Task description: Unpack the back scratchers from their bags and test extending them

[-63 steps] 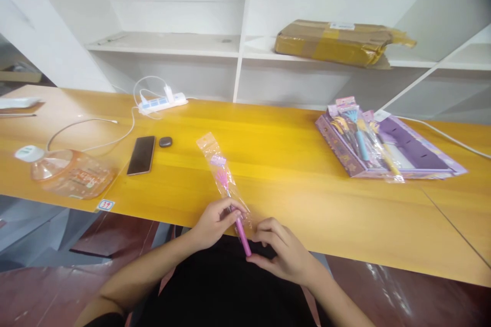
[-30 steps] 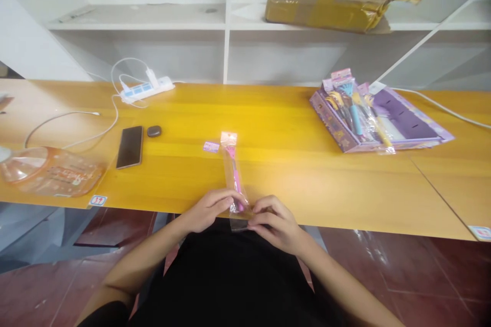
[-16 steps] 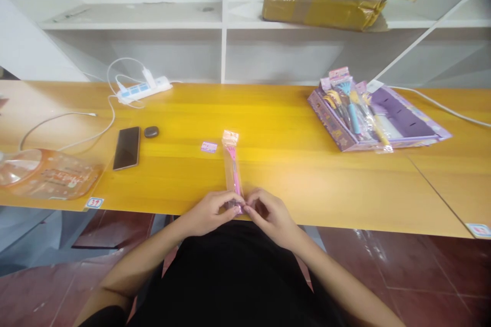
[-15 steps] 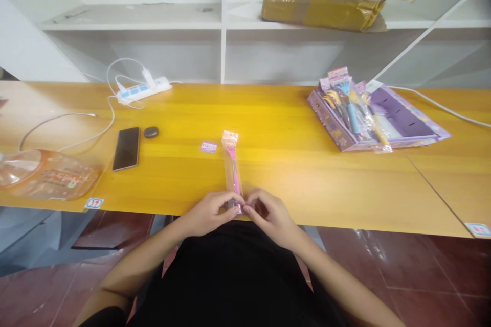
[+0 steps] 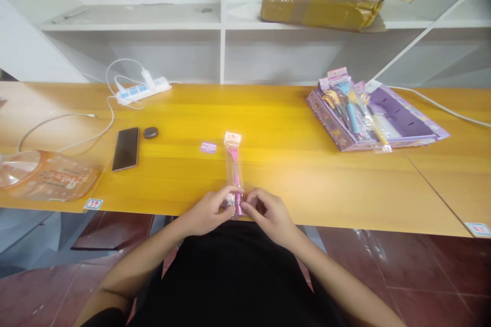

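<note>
At the near edge of the table (image 5: 276, 122), the left hand (image 5: 209, 213) lays its forefinger across a clear packet (image 5: 230, 173); the right hand (image 5: 271, 216) curls thumb and forefinger at its right side. Whether either pinches the film I cannot tell. Inside is a pink stick (image 5: 236, 179); beyond, a purple label (image 5: 208, 147) and box (image 5: 328, 121).

black phone (image 5: 126, 149) near small dark case (image 5: 151, 133) | bottle (image 5: 49, 178) lying sideways | taped carton (image 5: 322, 5) on shelf (image 5: 242, 16)

passage: tabletop (image 5: 284, 117) between bagged pink tool (image 5: 237, 179) and purple tray (image 5: 401, 112) | obstacles left: card (image 5: 208, 147) (lying flat), phone (image 5: 126, 149), bottle (image 5: 49, 176)
</note>
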The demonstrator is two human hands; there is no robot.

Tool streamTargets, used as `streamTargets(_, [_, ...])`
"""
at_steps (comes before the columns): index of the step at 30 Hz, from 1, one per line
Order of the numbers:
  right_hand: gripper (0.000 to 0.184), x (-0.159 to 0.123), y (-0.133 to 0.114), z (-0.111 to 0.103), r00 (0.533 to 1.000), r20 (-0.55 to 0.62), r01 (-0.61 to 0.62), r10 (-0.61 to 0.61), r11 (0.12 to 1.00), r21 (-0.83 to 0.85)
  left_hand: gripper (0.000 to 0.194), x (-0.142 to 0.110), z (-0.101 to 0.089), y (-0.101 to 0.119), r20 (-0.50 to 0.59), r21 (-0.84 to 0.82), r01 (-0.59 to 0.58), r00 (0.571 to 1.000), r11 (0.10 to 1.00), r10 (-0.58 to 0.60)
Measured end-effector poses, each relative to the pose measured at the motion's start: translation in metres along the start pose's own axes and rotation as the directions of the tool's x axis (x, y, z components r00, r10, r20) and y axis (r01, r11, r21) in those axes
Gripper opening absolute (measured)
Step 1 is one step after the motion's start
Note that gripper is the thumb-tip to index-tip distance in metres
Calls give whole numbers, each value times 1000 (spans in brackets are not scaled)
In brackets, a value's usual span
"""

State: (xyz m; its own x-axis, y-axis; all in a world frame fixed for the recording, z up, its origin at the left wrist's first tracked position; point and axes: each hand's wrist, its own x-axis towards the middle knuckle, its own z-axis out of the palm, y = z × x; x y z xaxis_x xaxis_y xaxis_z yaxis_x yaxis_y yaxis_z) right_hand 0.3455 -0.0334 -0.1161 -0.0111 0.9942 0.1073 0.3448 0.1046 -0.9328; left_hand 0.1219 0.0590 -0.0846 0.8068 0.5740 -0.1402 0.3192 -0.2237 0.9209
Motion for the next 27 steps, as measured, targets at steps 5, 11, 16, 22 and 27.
streamTargets(5, [29,1,3,0,1000,-8,-14,14,998,55,53,-2,1,-3,3,-24,-48,999,999,48])
streamTargets(11, [34,1,7,-2,999,-41,-19,25,990,140,60,-1,2,-4,46,-64,-62,997,996,65])
streamTargets(16, [32,1,8,-4,999,-20,48,-45,988,146,50,2,4,-1,-1,-36,-45,999,998,45])
streamTargets(22, [34,2,7,-6,1000,-5,-11,12,966,260,43,1,6,-1,11,-21,-97,995,995,97])
streamTargets(27, [40,3,6,-9,999,1,-43,45,939,342,42,-1,8,-5,-26,24,-118,993,993,118])
